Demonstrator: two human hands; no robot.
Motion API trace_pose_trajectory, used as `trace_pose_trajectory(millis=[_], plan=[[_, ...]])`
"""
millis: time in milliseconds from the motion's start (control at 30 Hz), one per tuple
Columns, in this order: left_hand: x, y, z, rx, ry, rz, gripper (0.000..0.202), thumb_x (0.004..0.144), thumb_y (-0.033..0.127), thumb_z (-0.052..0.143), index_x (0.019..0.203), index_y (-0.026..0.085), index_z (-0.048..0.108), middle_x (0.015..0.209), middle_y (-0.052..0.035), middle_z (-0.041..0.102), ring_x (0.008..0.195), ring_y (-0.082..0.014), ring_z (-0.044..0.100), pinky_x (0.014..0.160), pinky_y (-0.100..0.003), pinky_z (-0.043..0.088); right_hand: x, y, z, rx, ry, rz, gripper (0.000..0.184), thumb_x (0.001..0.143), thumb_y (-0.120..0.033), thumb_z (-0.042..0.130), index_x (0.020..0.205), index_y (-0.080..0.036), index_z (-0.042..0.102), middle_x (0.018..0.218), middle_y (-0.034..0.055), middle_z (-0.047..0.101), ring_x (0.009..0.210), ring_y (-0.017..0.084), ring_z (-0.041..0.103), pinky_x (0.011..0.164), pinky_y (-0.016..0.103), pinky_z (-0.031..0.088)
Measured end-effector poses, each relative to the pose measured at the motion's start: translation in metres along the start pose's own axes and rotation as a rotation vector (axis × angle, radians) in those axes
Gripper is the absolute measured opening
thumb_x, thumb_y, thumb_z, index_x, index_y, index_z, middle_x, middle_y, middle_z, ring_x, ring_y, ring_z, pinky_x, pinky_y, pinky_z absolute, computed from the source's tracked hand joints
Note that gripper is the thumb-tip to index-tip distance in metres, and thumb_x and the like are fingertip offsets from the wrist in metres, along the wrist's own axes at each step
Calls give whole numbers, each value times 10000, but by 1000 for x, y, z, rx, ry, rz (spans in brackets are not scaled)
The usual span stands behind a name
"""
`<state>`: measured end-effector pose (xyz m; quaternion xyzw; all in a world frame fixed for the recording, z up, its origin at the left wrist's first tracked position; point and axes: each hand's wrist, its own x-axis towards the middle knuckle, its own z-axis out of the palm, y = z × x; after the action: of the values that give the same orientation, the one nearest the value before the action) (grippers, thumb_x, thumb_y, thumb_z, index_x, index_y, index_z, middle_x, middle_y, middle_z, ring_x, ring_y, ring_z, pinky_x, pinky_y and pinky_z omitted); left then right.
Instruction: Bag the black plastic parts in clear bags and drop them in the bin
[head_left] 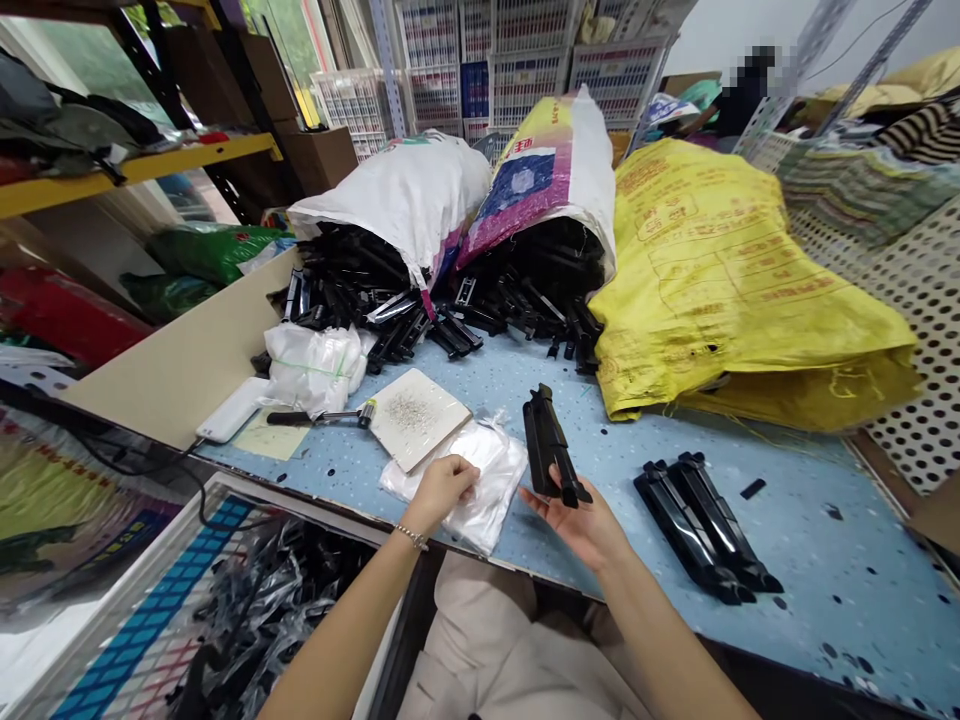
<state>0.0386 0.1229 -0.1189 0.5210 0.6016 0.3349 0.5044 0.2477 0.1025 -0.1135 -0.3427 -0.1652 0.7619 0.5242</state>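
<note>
My right hand (pixel 581 520) holds a long black plastic part (pixel 549 445) upright over the blue table (pixel 825 560), fingers curled round its lower end. My left hand (pixel 444 487) rests on a stack of clear plastic bags (pixel 487 490) near the table's front edge, fingers pinching at the top bag. Just behind the bags lies a white tile (pixel 416 415) with small screws on it. A black-handled tool (pixel 319 416) lies left of the tile.
Two open sacks (pixel 420 195) (pixel 559 165) spill several black parts (pixel 375 300) at the back. A yellow sack (pixel 720 270) lies to the right. Two black parts (pixel 705 525) lie on the right. A white charger (pixel 232 408) and white bundle (pixel 315 365) sit left. A bin of bagged parts (pixel 247 610) stands below.
</note>
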Motion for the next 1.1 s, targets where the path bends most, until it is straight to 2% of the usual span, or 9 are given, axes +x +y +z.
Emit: trace_pose_trajectory(millis=[133,367,567,667,767,867,933,1000,1100], plan=[[0,-3,2,-60,35,-1,158,629,273,640,620,181,512,486,49,542,435,-93,483,470,-208,369,3,2,10,25,-23,-18,212,621,-302,834,733,-197,688,770,13,695,700,162,631,897,484,496],[2,-7,4,-107,75,27,242,553,198,707,644,189,483,501,88,474,449,-73,441,457,-181,311,20,15,27,80,-37,24,189,620,-273,828,694,-201,670,688,-19,670,609,135,604,849,484,521],[-5,-6,9,-126,86,71,170,622,197,661,685,188,503,537,76,493,464,-76,448,471,-182,335,28,19,28,39,6,-1,224,599,-294,836,704,-191,668,635,-25,637,543,114,553,741,416,550],[-6,-3,9,-110,148,112,140,646,155,617,711,190,498,574,70,493,499,-85,471,510,-193,374,29,22,27,66,-5,2,221,605,-295,831,712,-189,670,649,-17,643,563,125,566,763,442,550],[-8,5,0,-90,259,171,103,701,138,559,761,195,498,681,39,527,635,-113,530,626,-226,433,32,30,25,24,51,9,216,606,-270,830,708,-173,667,657,-12,644,595,129,582,766,417,562],[-15,15,-16,140,333,338,123,763,96,475,794,192,546,816,-11,554,797,-148,560,761,-279,456,36,37,23,40,89,5,190,639,-275,810,701,-174,661,630,-22,635,588,122,583,799,422,564],[-20,19,-23,469,276,436,219,771,45,420,775,179,594,932,-59,571,840,-168,570,792,-311,466,38,37,23,49,83,5,181,645,-268,805,704,-174,662,623,-25,633,575,121,583,805,430,566],[-22,19,-26,729,186,443,267,754,8,405,749,158,626,1012,-104,584,868,-198,582,800,-343,478,37,33,23,43,62,3,186,634,-257,814,703,-174,663,629,-25,636,575,122,588,808,429,565],[-17,13,-24,825,151,407,267,763,18,428,830,142,654,1008,-120,616,915,-230,596,836,-366,487,21,23,19,62,25,0,183,637,-256,817,713,-180,669,656,-27,644,590,114,589,796,389,567]])
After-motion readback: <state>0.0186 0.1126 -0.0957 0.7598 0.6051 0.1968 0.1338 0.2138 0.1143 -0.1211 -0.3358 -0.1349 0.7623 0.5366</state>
